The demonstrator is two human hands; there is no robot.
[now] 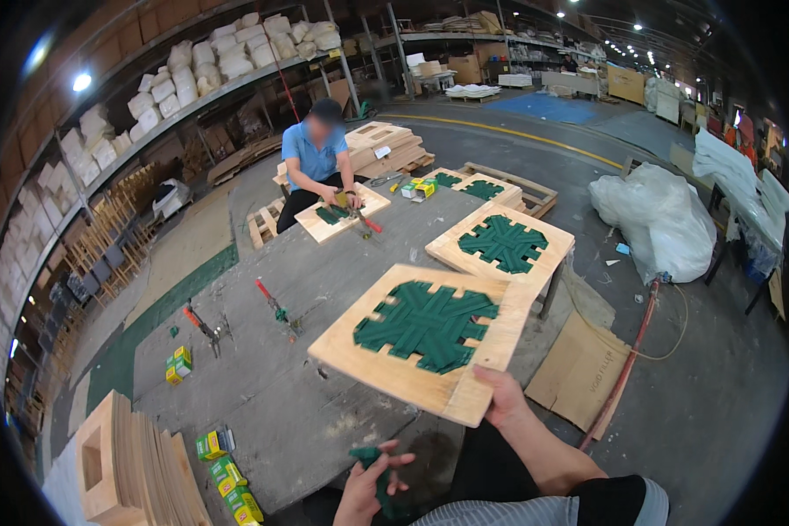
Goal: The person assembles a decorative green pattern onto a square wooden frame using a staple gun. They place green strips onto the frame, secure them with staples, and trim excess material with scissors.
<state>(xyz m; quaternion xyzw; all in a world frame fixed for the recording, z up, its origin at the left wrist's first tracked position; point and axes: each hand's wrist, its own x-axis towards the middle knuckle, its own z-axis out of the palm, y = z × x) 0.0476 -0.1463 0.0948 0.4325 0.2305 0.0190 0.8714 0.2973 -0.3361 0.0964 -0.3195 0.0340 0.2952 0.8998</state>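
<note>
Wooden panel [403, 379], woven with green webbing [425, 326]: gripped near its corner in the right hand [500, 394], over the near edge of the grey table [272, 386]; held a green strip [366, 455] loosely in the left hand [359, 493]; seemingly was at the setting-aside step, likely needed a level set-down

the webbing [425, 324] is criss-crossed green, the panel [346, 349] tan.

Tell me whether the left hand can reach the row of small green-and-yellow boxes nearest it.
Probably yes: the left hand is fairly near the boxes, and nothing seen stands between them. It holds a green strap, though, so it may need to let go first.
</note>
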